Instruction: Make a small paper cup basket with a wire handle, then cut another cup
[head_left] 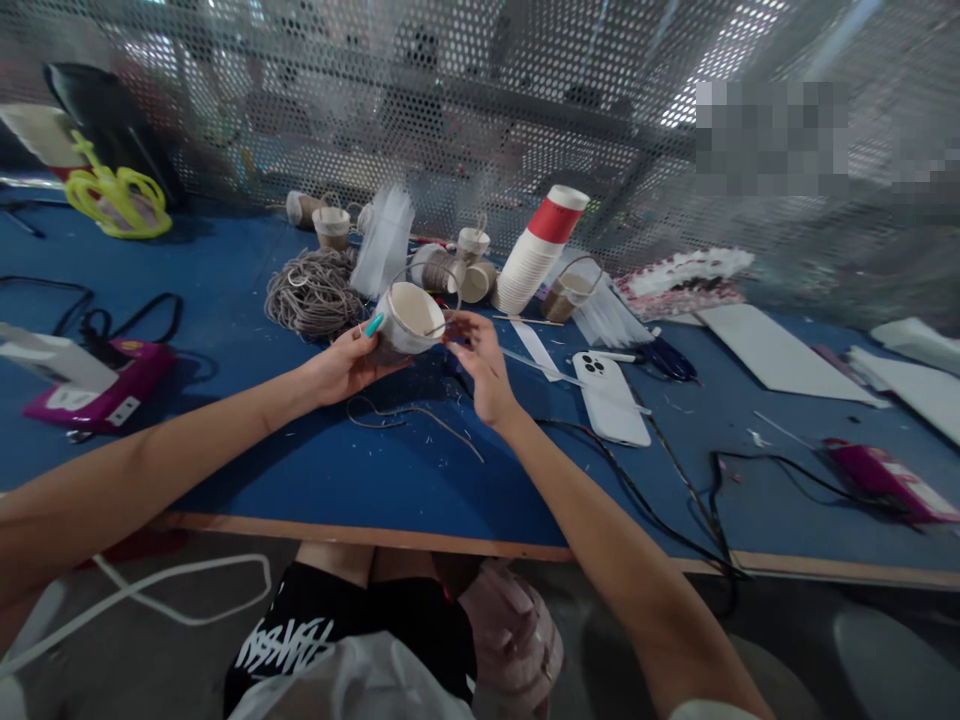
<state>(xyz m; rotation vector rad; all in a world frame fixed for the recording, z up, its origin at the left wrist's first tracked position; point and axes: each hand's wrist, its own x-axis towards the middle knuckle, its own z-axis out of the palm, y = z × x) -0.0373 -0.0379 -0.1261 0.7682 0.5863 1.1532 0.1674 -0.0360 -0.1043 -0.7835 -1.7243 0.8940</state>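
Observation:
Above the blue table I hold a paper cup [415,309], tilted so that its open mouth faces up toward me. A thin cord loop arches over its rim like a handle. My left hand [352,362] is closed around the cup's left side and underside, its thumb near the rim. At the right edge of the rim, my right hand [480,362] pinches the cup close to where the cord meets it; the fingertips are partly hidden. Below lies a loose piece of brown cord [420,412]. Behind my left hand sits a tangled bundle of grey-brown cord [315,295].
At the back are a leaning stack of paper cups [536,255], small cord-wrapped cups [332,226] and clear plastic strips [384,240]. To the right lie a white phone [611,398], black cables [622,470] and a white board [787,355]. A purple power strip [112,385] is left.

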